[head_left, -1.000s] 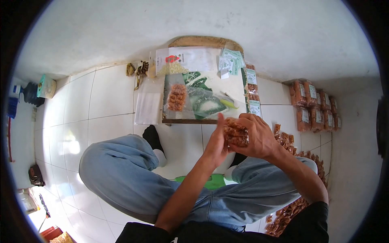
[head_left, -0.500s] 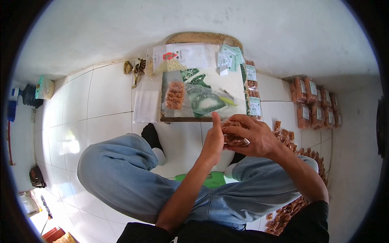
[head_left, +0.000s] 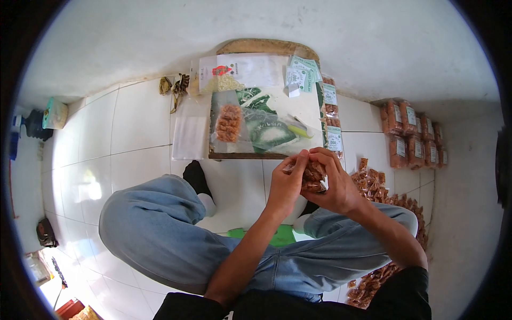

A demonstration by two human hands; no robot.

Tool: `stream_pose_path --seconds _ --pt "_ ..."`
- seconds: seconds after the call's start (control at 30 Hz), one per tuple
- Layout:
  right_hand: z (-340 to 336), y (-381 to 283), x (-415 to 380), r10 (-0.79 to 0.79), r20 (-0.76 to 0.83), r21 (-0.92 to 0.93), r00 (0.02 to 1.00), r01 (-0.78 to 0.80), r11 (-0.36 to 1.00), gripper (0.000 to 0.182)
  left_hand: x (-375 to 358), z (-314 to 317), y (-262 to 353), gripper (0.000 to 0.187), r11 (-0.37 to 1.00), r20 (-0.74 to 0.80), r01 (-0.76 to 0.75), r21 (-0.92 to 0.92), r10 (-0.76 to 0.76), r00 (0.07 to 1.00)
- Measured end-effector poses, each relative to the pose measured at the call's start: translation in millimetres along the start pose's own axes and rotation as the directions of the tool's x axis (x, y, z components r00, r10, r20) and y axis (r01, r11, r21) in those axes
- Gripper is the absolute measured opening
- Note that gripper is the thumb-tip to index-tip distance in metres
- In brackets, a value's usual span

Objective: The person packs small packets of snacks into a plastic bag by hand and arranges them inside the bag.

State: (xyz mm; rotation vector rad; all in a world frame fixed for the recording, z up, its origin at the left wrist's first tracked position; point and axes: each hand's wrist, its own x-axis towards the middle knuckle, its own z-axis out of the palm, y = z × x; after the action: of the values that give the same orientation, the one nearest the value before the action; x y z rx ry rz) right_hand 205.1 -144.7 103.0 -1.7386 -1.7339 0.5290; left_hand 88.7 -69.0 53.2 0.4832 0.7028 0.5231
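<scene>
Between both hands, just in front of the low table's near edge, is a clear plastic packet of brown snack pieces [head_left: 313,177]. My left hand [head_left: 285,182] grips its left side, thumb at the top. Curled around the right side is my right hand [head_left: 340,189], its fingertips meeting the left thumb at the packet's upper end. Another filled clear bag of snack pieces [head_left: 229,123] lies flat on the table [head_left: 304,102], with its unfilled part stretching to the right. A yellow-green cutter or pen-like tool [head_left: 300,130] rests near that bag.
Printed labels [head_left: 302,74] and plastic sheets [head_left: 188,137] lie on and beside the table. Labelled snack packs [head_left: 333,138] line its right side, and more packs [head_left: 409,151] stand by the wall. Small snack packets [head_left: 370,181] cover the floor right of my leg.
My fingers have shifted on the packet: the right fingers no longer lie across its front but meet the left thumb at the top. More of the packet's contents shows.
</scene>
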Motion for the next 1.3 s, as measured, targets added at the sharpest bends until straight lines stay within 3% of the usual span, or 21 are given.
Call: stream_pose_path --seconds 0.1,0.17,0.23,0.33,0.4,0.43,0.5,0.77,0.83,0.97,1.03,1.07,1.13,1.17,1.23,1.3 --pt "5 -10 -4 0.08 -0.023 -0.151 0.996 -0.083 0.985 0.082 0 1 -5 0.045 0.983 -0.065 -0.078 0.163 0.09 0.994" --pt "18 -3 -12 0.11 -0.029 -0.118 0.993 -0.113 0.987 0.082 0 -1 -8 0.044 0.96 -0.084 -0.136 0.244 0.16 0.983" --pt "22 -2 -14 0.144 -0.038 -0.084 0.989 -0.147 0.986 0.082 0 -2 -11 0.041 0.996 -0.106 -0.018 0.084 0.027 0.994" --pt "15 -4 -13 0.22 0.012 -0.119 0.975 -0.217 0.969 0.081 7 -3 -22 0.038 0.998 -0.162 -0.05 0.032 0.054 0.985" --pt "7 2 -12 0.102 0.106 -0.256 0.989 -0.072 0.964 0.079 9 -7 -22 0.038 0.997 -0.124 0.01 0.073 -0.001 0.992" --pt "8 2 -13 0.105 0.1 -0.255 0.989 -0.077 0.964 0.079 8 -8 -22 0.037 0.991 -0.092 0.07 0.113 -0.059 0.994" --pt "11 3 -15 0.034 0.006 -0.214 0.999 -0.032 0.976 0.077 7 -7 -24 0.037 0.989 -0.096 0.049 0.138 -0.036 0.995" --pt "8 15 -27 0.139 -0.048 -0.098 0.989 -0.143 0.985 0.073 10 -9 -33 0.043 0.98 -0.038 0.08 0.18 -0.074 0.997" --pt "6 18 -32 0.14 -0.057 -0.058 0.989 -0.143 0.988 0.072 8 -8 -31 0.049 0.982 0.093 0.119 0.143 -0.133 0.987" --pt "5 33 -50 0.255 -0.094 0.024 0.962 -0.254 0.967 0.069 8 -2 -33 0.051 0.948 0.055 0.238 0.211 -0.255 0.965" --pt "2 44 -59 0.265 -0.119 0.047 0.957 -0.262 0.964 0.068 18 -8 -45 0.053 0.925 -0.016 0.11 0.363 -0.112 0.994" --pt "-1 50 -65 0.315 -0.119 0.081 0.942 -0.307 0.948 0.067 19 -14 -49 0.053 0.923 -0.012 0.11 0.37 -0.113 0.993" --pt "-9 64 -75 0.373 -0.14 0.082 0.917 -0.365 0.927 0.065 16 -18 -44 0.053 0.573 -0.066 -0.041 0.819 0.165 0.984" --pt "-11 76 -80 0.376 -0.148 0.082 0.915 -0.367 0.927 0.065 15 -16 -42 0.053 0.569 -0.058 -0.046 0.821 0.163 0.985" --pt "-13 103 -86 0.368 -0.214 -0.054 0.905 -0.387 0.92 0.066 15 -9 -37 0.048 0.221 -0.046 -0.006 0.975 0.23 0.972" --pt "-15 118 -83 0.422 -0.211 -0.049 0.882 -0.441 0.896 0.068 21 -1 -40 0.048 0.147 -0.025 -0.004 0.989 0.194 0.981"
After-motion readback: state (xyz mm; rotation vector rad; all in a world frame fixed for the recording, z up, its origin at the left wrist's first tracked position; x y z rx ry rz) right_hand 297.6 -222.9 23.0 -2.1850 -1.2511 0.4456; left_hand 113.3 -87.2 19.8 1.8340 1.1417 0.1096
